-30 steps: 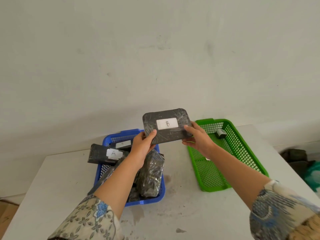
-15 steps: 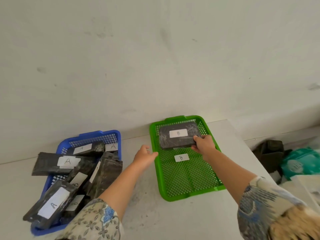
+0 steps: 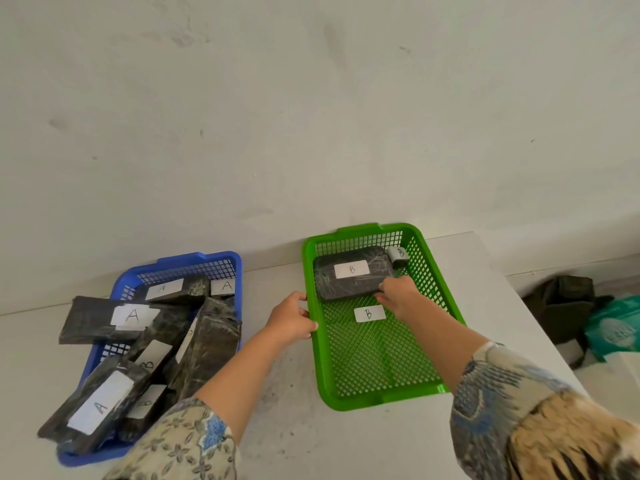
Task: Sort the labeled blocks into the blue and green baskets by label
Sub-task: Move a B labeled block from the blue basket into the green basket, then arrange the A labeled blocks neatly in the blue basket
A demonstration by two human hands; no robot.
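A dark block labelled B (image 3: pixel 351 271) lies flat at the far end of the green basket (image 3: pixel 412 400). My right hand (image 3: pixel 398 294) grips its near right corner. A small grey block marked B (image 3: pixel 399 256) stands at the basket's far right corner, and a white B label (image 3: pixel 369 313) lies on the mesh floor. My left hand (image 3: pixel 292 320) grips the green basket's left rim. The blue basket (image 3: pixel 204 259) on the left holds several dark blocks labelled A (image 3: pixel 104 318) and B (image 3: pixel 152 358), piled crosswise.
Both baskets sit on a white table (image 3: pixel 284 424) against a pale wall. A long A block overhangs the blue basket's left rim. Off the table's right edge, on the floor, lie a dark bag (image 3: pixel 568 306) and a teal packet (image 3: pixel 614 327).
The B block has settled lower into the far end of the green basket under my right hand. My left hand has moved right onto the basket's left rim.
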